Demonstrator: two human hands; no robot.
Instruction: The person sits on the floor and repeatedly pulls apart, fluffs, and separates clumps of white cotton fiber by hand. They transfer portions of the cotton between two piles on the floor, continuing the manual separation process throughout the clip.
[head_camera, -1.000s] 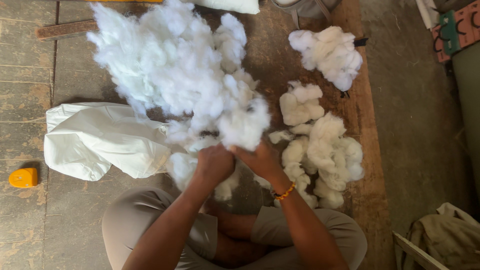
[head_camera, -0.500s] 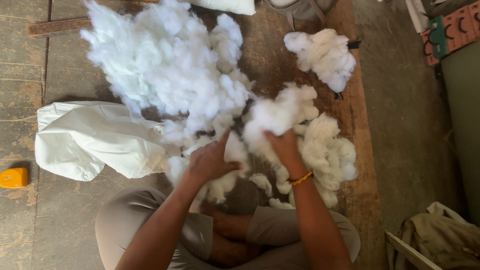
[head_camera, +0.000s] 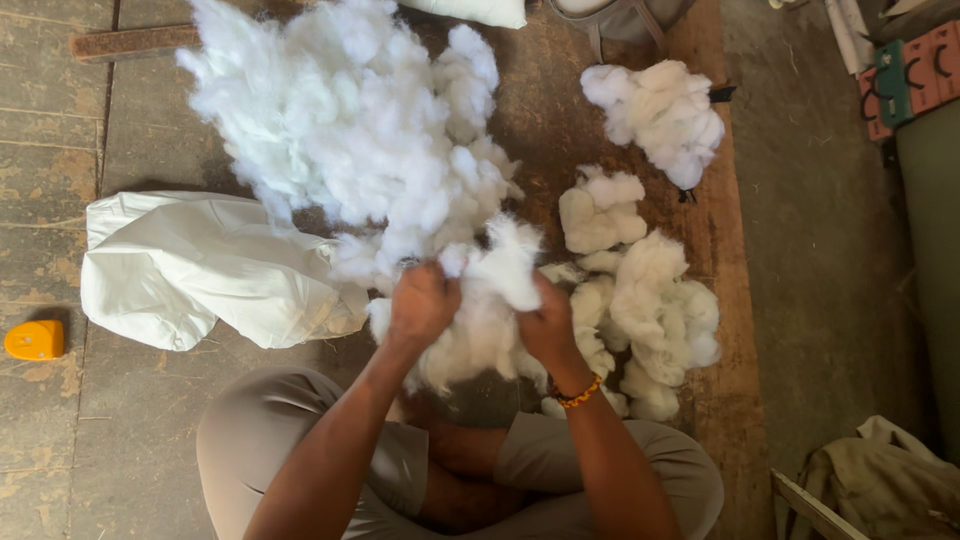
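White fibre stuffing (head_camera: 490, 300) sits bunched between both hands, low in the middle of the floor space, right in front of the person's crossed legs. The left hand (head_camera: 422, 303) is curled shut on the left side of the clump, knuckles up, fingers buried in the fluff. The right hand (head_camera: 548, 325) is closed on the right side of the same clump, with an orange beaded bracelet (head_camera: 580, 395) at the wrist. The two fists are close together with a tuft standing up between them.

Just behind the hands a big loose heap of the same white fibre (head_camera: 340, 130) spreads up and to the left, and its lower edge runs into the clump being held. To the left of the heap lies a white cloth sack (head_camera: 200, 270), slumped on its side, its mouth turned toward the fibre. On the right, smaller fluffed lumps (head_camera: 640, 300) lie beside the right hand on the worn wooden floor (head_camera: 60, 130), and another separate lump (head_camera: 660, 110) rests farther up, well apart from the hands.

A small orange object (head_camera: 35, 340) lies at the far left edge, beyond the sack. In the bottom right corner a drab cloth bundle (head_camera: 880, 480) is heaped on the ground
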